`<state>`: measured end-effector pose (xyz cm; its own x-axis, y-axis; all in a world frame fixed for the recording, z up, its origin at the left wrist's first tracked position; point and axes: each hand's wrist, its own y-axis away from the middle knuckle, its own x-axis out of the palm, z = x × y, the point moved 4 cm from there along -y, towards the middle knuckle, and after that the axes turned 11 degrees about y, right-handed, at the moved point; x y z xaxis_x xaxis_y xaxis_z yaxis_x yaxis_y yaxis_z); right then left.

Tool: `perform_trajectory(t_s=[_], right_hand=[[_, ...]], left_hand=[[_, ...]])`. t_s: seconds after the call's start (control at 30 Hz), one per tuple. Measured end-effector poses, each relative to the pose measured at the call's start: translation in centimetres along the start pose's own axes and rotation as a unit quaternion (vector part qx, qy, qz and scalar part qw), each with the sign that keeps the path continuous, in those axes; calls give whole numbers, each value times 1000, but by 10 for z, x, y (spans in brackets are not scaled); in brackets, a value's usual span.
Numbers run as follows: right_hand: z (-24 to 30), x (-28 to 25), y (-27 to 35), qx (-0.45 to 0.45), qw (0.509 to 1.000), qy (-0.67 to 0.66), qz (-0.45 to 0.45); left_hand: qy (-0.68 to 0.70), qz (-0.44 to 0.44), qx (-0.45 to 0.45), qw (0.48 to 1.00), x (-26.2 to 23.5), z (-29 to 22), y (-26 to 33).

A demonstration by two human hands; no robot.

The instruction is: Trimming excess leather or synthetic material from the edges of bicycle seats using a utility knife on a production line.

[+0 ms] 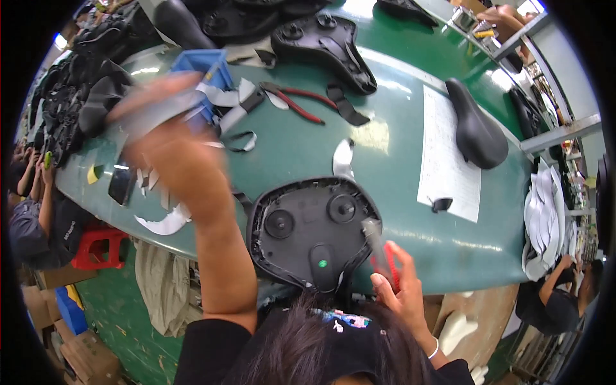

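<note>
Saddle seems under trimming: right hand grips red-handled tool; left hand fingers I cannot tell; steadying should follow.

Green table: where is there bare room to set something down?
Free: between the seat base and the paper; also the paper's near side, right of the right hand. Crowded: the left side, around the blue bin, pliers and blurred left hand.

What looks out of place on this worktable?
A curved white strip lies loose near the front edge of the table, another white strip just beyond the upturned saddle, and a small black scrap on the paper sheet; strewn so, they look untidy.
</note>
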<state>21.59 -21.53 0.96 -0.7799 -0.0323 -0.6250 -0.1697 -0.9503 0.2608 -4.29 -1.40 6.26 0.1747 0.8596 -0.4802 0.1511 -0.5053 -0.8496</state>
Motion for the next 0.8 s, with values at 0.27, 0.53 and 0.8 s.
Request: perform_trajectory(t_s=[0.27, 0.53, 0.8], right_hand=[[12, -7, -87, -40, 978, -202, -27], [24, -166, -194, -195, 873, -196, -400], [2, -185, -424, -142, 935, -232, -227]], left_hand=[[395, 725, -23, 563, 45, -40, 67], [775, 219, -443, 394, 161, -44, -43], [297, 51, -429, 852, 243, 118, -164]])
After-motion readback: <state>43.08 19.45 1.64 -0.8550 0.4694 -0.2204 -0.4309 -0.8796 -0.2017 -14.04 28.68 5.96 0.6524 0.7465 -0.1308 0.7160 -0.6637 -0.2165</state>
